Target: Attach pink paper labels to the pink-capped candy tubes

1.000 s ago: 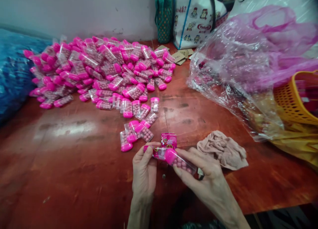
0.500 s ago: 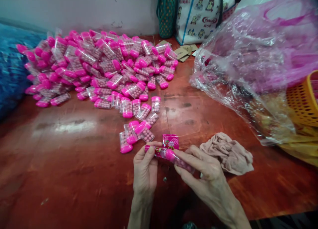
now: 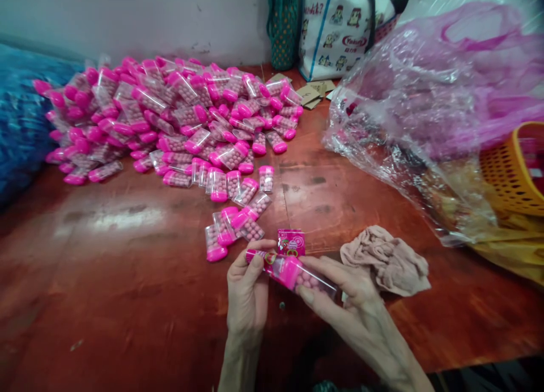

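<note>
My left hand [image 3: 246, 293] and my right hand [image 3: 348, 301] meet low over a red-brown table [image 3: 127, 278]. Between them lies a clear candy tube with a pink cap [image 3: 304, 276], full of small pink balls; my right fingers grip it. My left fingers pinch a pink printed label strip [image 3: 266, 258] against the tube's cap end. A small stack of pink printed labels [image 3: 291, 242] lies just beyond the hands. A few filled tubes [image 3: 232, 225] rest close by on the left.
A big heap of filled pink-capped tubes [image 3: 170, 114] covers the far left of the table. A beige cloth [image 3: 385, 260] lies to the right. Crumpled clear and pink plastic bags [image 3: 425, 109], an orange basket [image 3: 510, 165], and printed bags [image 3: 335, 29] stand at the back right.
The tube has turned a little in my hands and its cap now faces up more. The view has shifted slightly; the hands stay in the same place.
</note>
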`<state>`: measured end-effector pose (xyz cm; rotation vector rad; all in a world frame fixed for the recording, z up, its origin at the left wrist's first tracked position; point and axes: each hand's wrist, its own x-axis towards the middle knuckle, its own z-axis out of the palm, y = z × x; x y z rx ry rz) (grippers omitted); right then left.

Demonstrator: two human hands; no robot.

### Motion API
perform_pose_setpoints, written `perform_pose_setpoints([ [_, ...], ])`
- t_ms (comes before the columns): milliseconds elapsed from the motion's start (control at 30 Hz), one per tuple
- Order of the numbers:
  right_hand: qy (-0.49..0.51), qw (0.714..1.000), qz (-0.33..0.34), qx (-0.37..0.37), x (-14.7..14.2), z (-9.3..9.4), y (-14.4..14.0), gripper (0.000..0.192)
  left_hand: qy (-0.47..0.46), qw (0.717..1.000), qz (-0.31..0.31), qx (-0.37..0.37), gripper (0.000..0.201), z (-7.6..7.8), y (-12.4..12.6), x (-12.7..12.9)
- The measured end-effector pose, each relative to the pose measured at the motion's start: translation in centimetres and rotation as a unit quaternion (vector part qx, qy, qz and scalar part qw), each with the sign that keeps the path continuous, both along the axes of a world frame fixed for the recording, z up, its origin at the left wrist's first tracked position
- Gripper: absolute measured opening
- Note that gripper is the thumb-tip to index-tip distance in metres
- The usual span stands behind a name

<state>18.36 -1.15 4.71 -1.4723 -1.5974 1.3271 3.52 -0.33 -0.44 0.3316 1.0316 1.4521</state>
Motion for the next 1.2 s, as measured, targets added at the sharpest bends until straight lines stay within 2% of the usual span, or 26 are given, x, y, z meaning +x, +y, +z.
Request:
perform_pose_setpoints([
  [200, 0.058, 0.992, -0.024, -0.109, 0.5, 0.0, -0.7, 0.030, -0.007, 1.000, -0.002, 0.023, 0.017, 0.1, -0.4, -0.3],
  [300, 0.118, 0.982, -0.045, -0.143, 0.4, -0.2, -0.9, 0.030, -0.005, 1.000, -0.006, 0.020, 0.020, 0.2, -0.6, -0.5],
  [500, 0.268, 0.938, -0.083, -0.204, 0.1, -0.8, -1.0, 0.026, -0.002, 0.999, -0.024, 0.030, 0.023, 0.5, -0.8, -0.7],
  [567, 0.291, 0.930, -0.089, -0.207, 0.0, -0.9, -1.0, 0.025, 0.000, 0.999, -0.034, 0.038, 0.024, 0.5, -0.8, -0.7],
  [633, 0.266, 0.942, -0.095, -0.183, -0.2, -0.9, -0.9, 0.024, 0.004, 0.998, -0.044, 0.039, 0.024, 0.4, -0.7, -0.7],
  [733, 0.154, 0.976, -0.110, -0.104, -0.5, -0.4, -1.0, 0.023, 0.013, 0.998, -0.052, 0.026, 0.023, 0.3, -0.6, -0.6],
  [800, 0.093, 0.987, -0.121, -0.056, -0.7, -0.2, -1.1, 0.022, 0.022, 0.998, -0.052, 0.017, 0.021, 0.2, -0.5, -0.6],
  [867, 0.091, 0.986, -0.126, -0.052, -0.8, -0.2, -1.2, 0.021, 0.027, 0.998, -0.049, 0.012, 0.020, 0.2, -0.5, -0.5],
  [1033, 0.219, 0.955, -0.140, -0.140, -1.2, -1.7, -1.3, 0.025, 0.035, 0.998, -0.055, -0.011, 0.020, 0.2, -0.4, -0.6],
  [1100, 0.178, 0.966, -0.146, -0.122, -1.5, -2.0, -1.1, 0.026, 0.042, 0.998, -0.053, -0.012, 0.019, 0.0, -0.3, -0.7],
  [1200, 0.071, 0.988, -0.130, -0.053, -1.9, -1.9, -0.9, 0.025, 0.056, 0.997, -0.044, -0.004, 0.018, -0.2, -0.2, -0.9],
])
